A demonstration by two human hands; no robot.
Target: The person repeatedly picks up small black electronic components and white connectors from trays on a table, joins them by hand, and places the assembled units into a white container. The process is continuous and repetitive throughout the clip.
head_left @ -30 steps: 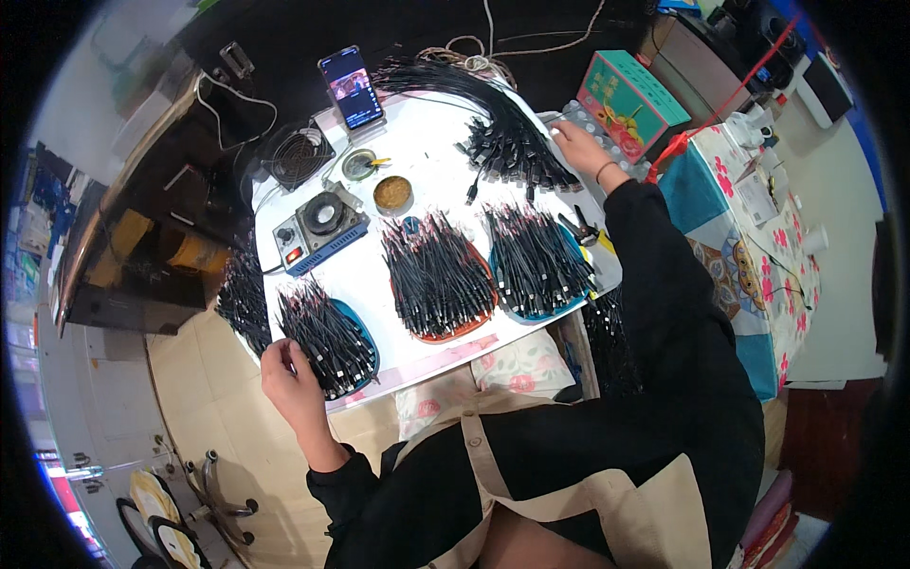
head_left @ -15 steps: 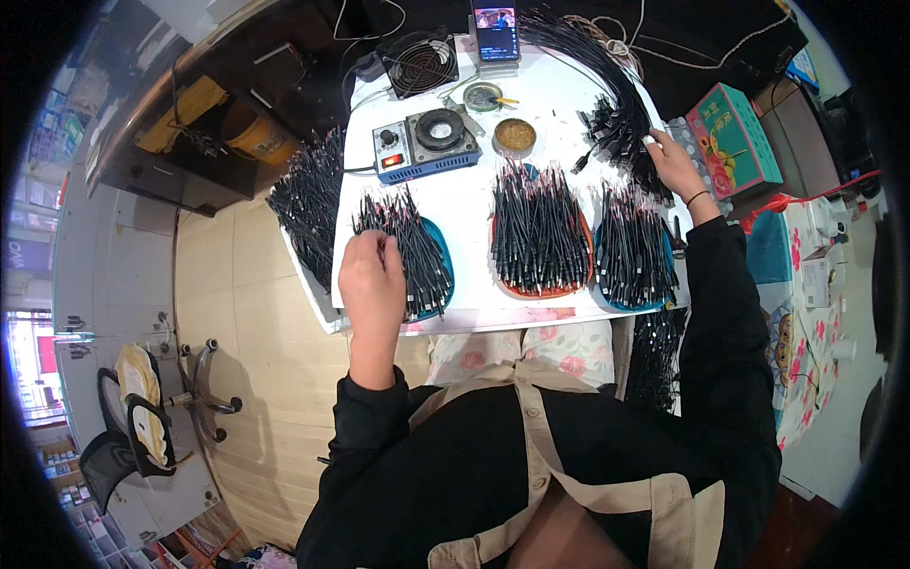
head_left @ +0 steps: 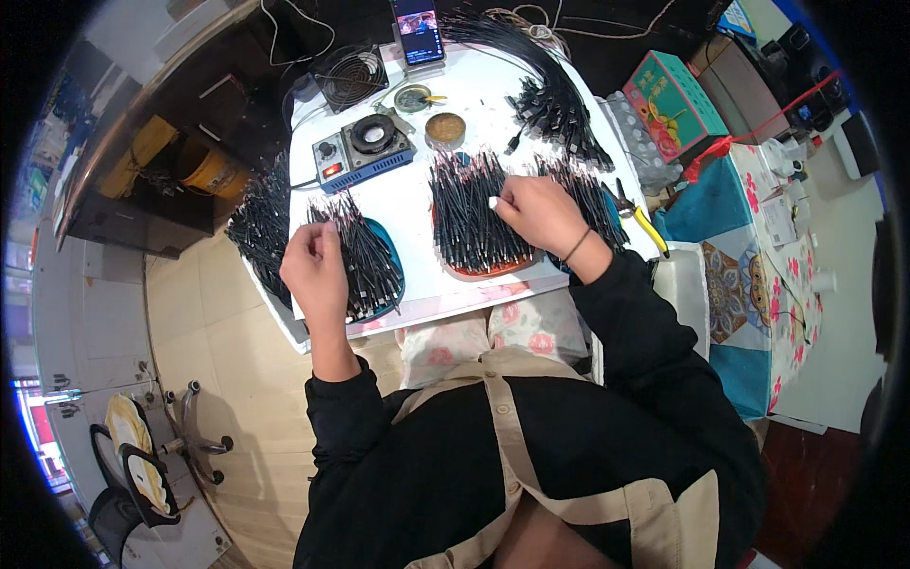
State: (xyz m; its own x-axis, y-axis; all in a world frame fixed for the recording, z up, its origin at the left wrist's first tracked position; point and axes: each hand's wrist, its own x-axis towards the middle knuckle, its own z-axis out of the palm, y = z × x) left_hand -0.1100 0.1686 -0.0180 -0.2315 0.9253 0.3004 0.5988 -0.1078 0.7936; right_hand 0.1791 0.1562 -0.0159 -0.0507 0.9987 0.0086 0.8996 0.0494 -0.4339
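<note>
My left hand [head_left: 316, 270], fingers curled together, hovers at the left side of a blue tray [head_left: 394, 256] packed with short black cables [head_left: 358, 251]. Whether anything is pinched in it cannot be seen. Over the right part of an orange tray [head_left: 488, 271] is my right hand [head_left: 548, 220], also closed, with a small white patch at a fingertip. Black cables with pinkish bare ends [head_left: 469, 209] stand bunched in that tray. Partly behind my right hand, another blue tray [head_left: 614, 224] holds more cables [head_left: 573, 180].
Behind the trays are a small heater with a round black pot [head_left: 374, 136], a tin of brown material [head_left: 445, 129], a glass dish [head_left: 412, 98], a fan [head_left: 352, 78] and a phone [head_left: 418, 33]. Loose cables [head_left: 559, 109] lie back right. Yellow-handled pliers [head_left: 648, 228] rest at the right edge.
My right hand has come from the loose cable bundle at the back right, inward and nearer, to the orange tray. My left hand remains beside the left tray. The whole view has shifted.
</note>
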